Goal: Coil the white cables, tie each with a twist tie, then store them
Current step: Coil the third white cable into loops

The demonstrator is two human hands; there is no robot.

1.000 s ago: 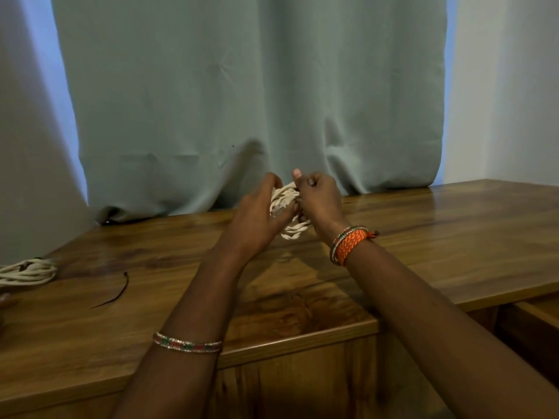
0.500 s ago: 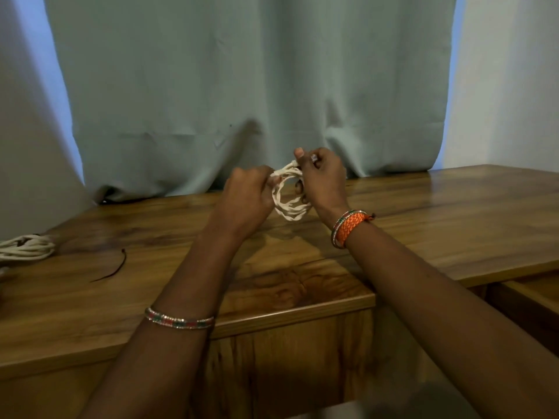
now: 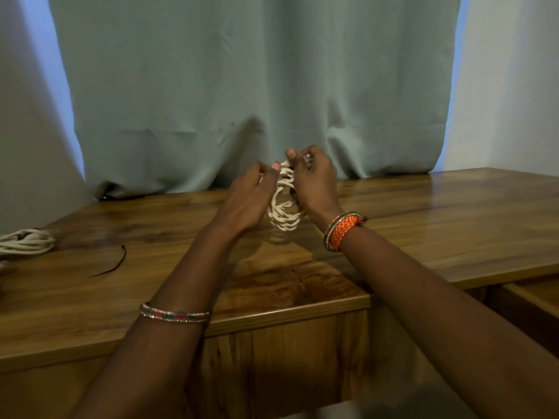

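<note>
Two hands hold one coil (image 3: 282, 204) of white cable upright above the worktop (image 3: 423, 225), at about 12 o'clock from the person: the right hand (image 3: 314, 179) is closed on its top and right side, while the left hand (image 3: 251, 198) pinches at the top with thumb and fingertips. Light and limp, the loops will likely spring apart if let go, so the best hold is across all strands at the top, where a tie would go. Another coil (image 3: 25, 243) lies at 9 o'clock, a dark tie (image 3: 113, 264) near it.

No text, label, brand or number can be read anywhere, though the view is somewhat blurred.
</note>
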